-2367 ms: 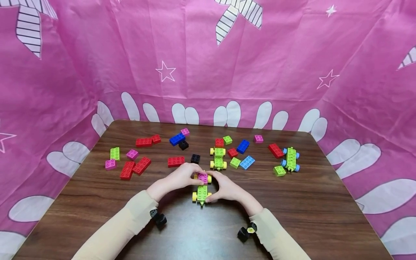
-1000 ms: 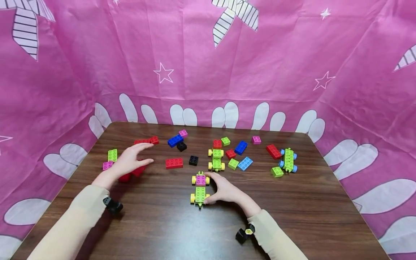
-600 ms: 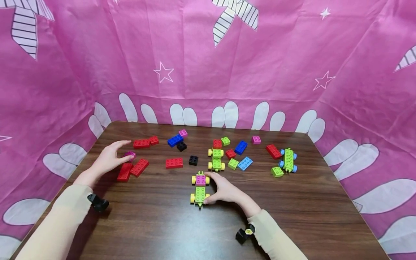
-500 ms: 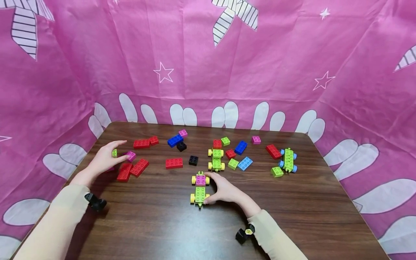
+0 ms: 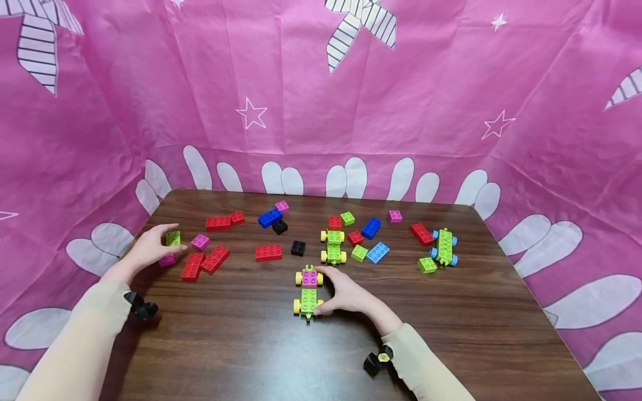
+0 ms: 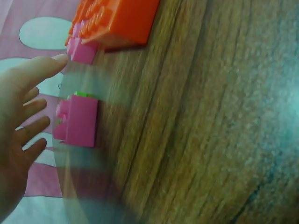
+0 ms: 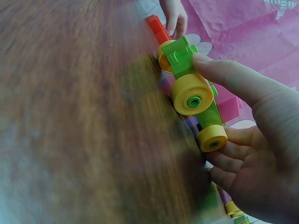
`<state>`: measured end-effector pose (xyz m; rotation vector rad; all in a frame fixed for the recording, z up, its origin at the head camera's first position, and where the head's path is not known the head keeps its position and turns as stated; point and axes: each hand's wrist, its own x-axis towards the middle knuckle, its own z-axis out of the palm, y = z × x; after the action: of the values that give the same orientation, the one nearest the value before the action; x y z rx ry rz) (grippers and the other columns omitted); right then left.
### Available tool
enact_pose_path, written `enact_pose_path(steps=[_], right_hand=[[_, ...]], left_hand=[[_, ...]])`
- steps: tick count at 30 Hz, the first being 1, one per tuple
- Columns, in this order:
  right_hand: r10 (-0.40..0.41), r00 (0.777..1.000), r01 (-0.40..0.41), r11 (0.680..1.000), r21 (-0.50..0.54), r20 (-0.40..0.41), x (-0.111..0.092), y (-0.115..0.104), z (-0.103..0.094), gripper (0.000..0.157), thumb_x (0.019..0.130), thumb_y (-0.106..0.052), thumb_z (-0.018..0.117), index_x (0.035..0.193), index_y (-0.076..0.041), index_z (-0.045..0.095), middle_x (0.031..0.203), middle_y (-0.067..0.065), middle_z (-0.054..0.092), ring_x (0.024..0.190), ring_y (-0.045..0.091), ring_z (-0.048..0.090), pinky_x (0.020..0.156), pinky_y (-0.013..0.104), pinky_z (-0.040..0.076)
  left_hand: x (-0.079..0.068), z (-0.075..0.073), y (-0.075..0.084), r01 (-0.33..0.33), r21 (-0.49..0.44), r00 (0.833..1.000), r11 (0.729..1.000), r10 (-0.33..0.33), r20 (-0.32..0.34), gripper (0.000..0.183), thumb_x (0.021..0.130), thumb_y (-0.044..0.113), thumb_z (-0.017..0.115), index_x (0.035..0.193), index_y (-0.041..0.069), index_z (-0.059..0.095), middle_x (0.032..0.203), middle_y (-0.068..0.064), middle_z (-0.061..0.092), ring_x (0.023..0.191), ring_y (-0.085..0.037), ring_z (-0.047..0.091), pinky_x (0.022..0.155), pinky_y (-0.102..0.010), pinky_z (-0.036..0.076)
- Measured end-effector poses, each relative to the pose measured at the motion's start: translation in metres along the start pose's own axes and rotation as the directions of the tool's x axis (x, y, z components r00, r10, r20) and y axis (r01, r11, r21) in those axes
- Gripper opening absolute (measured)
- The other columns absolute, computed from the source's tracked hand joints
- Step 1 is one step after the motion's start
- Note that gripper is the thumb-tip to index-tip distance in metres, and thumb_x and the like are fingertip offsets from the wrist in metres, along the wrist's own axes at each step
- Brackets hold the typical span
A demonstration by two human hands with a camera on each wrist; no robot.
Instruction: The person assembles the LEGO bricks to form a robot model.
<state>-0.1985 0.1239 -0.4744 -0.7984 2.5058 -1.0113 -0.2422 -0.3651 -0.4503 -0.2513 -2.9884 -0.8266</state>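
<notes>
At the left of the table, my left hand (image 5: 146, 249) reaches over a lime green brick (image 5: 173, 239) and a pink brick (image 5: 167, 260), its thumb and fingers spread. In the left wrist view that pink brick (image 6: 83, 122) stands just beyond the fingers, with a sliver of green behind it. My right hand (image 5: 351, 292) grips a lime green toy car base (image 5: 309, 299) with yellow wheels at the middle front, thumb at its near end and fingers at the far end. A small pink brick (image 5: 309, 278) sits on the base's far half. The right wrist view shows the yellow wheels (image 7: 192, 94) from the side.
Red bricks (image 5: 193, 266) and another pink brick (image 5: 200, 241) lie right of my left hand. Beyond the held car stands a second yellow-wheeled base (image 5: 334, 253). A blue-wheeled base (image 5: 444, 246) stands at the right. Several loose bricks lie along the back; a pink cloth surrounds the table.
My left hand has left the car base and moved left, past the red bricks, to the green and pink bricks. My right hand has kept its grip on the car base.
</notes>
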Motion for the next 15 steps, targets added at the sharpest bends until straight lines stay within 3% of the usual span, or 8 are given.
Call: enact_pose_path(steps=[15], right_hand=[[-0.013, 1.0, 0.013, 1.0, 0.006, -0.005, -0.0005, -0.002, 0.0, 0.098, 0.068, -0.033, 0.086, 0.147, -0.003, 0.035, 0.149, 0.018, 0.038, 0.139, 0.035, 0.034, 0.112, 0.053, 0.03]], left_hand=[[0.0066, 0.001, -0.0099, 0.04, 0.076, 0.998, 0.996, -0.043, 0.035, 0.068, 0.083, 0.028, 0.071, 0.128, -0.017, 0.048, 0.121, -0.04, 0.052, 0.106, -0.05, 0.053, 0.09, -0.059, 0.043]])
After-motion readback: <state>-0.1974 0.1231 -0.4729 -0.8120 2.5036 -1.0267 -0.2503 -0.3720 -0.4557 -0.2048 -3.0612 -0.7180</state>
